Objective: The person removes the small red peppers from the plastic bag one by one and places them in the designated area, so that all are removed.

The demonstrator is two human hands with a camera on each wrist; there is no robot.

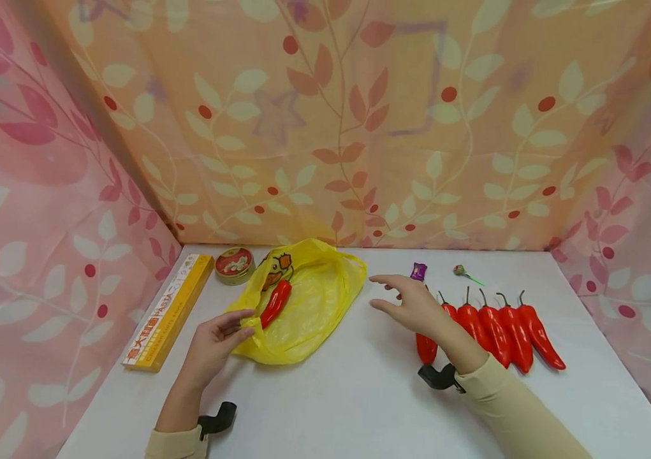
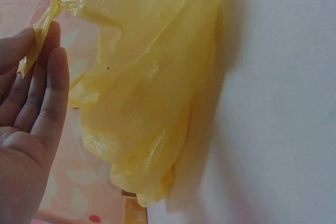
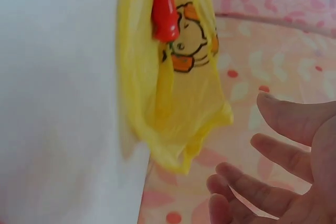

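Note:
A yellow plastic bag (image 1: 314,299) with a duck print lies flat on the white table (image 1: 359,395). One red chili pepper (image 1: 275,303) rests at the bag's mouth. My left hand (image 1: 245,322) holds the bag's near-left rim; in the left wrist view the thin yellow edge (image 2: 152,77) is pinched between nearly straight fingers (image 2: 52,77). My right hand (image 1: 379,293) hovers open, fingers spread, between the bag and a row of several red chili peppers (image 1: 497,331), holding nothing. The right wrist view shows the bag (image 3: 173,108), the pepper (image 3: 164,9) and my relaxed fingers (image 3: 283,116).
A long yellow pasta box (image 1: 169,310) lies along the left wall and a round tin (image 1: 234,264) sits behind the bag. A purple candy (image 1: 419,271) and a lollipop (image 1: 463,273) lie at the back. Patterned cloth walls close three sides.

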